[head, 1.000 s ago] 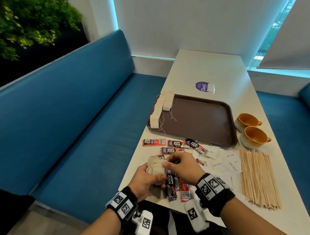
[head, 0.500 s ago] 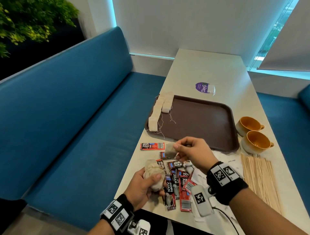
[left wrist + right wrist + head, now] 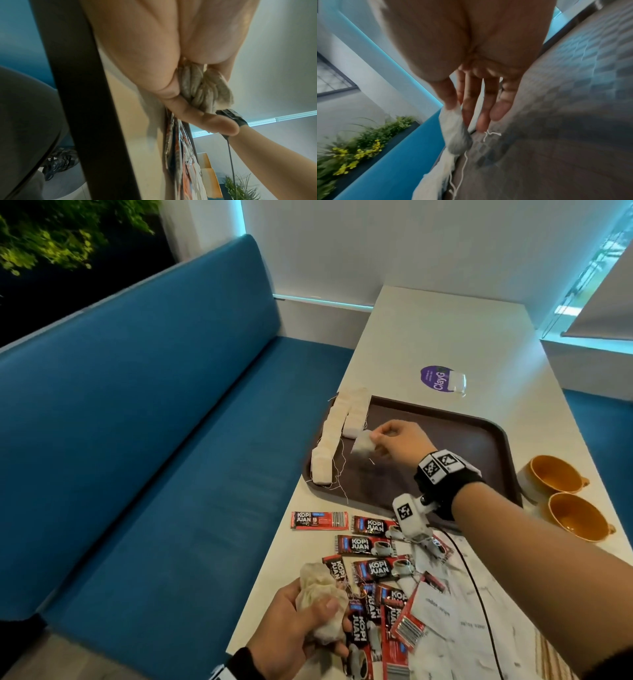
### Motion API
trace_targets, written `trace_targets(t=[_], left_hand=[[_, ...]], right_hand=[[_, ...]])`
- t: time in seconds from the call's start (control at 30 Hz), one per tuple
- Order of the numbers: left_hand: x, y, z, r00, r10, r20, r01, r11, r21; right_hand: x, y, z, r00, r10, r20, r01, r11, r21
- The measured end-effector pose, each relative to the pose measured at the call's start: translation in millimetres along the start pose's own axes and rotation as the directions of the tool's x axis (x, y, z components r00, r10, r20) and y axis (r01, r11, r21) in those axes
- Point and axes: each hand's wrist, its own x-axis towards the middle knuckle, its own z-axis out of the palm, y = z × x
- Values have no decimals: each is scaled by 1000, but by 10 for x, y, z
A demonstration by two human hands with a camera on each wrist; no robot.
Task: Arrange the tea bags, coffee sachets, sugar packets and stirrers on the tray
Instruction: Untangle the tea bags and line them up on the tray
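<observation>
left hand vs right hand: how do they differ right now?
The left hand grips a crumpled bunch of tea bags; the right hand pinches a single tea bag. The left hand sits at the near table edge beside the coffee sachets; the right hand is over the tray by the tea bag rows. Both hold tea bags.

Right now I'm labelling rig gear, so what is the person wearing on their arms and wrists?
Both forearms are bare, no sleeves. The right wrist wears a black band carrying white square tags with black-and-white coded markers; a white camera block with its own marker hangs beneath, trailing a thin black cable. The left wrist shows only a black band edge.
</observation>
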Motion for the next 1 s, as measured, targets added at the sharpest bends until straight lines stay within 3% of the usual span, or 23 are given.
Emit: trace_targets(t=[0.07,0.13,0.27,0.5,0.63,0.77,1.0], left_hand=[[-2,18,-32,1000,-28,9,28,1000,13],[0,47,-48,998,-50,23,49,998,49],[36,58,-115,999,-30,-20,33,986,166],[64,8,-154,999,-48,-24,52,983,174],[74,16,-131,1000,-13,-14,16,962,271],[63,16,-139,1000,15,-24,-7,958,287],[48,-2,-139,1000,0,13,-3,977,215]], right_hand=[[127,20,75,985,59,160,-51,997,-53],[238,23,132,972,88,216,-61,990,-127],[470,-14,231,987,104,124,-88,988,-128],[737,-24,273,996,90,24,-86,986,-140],[741,-16,295,998,11,-62,-21,987,-160],[689,11,337,997,-64,49,76,945,-319],[707,5,392,995,-24,95,61,913,-404]])
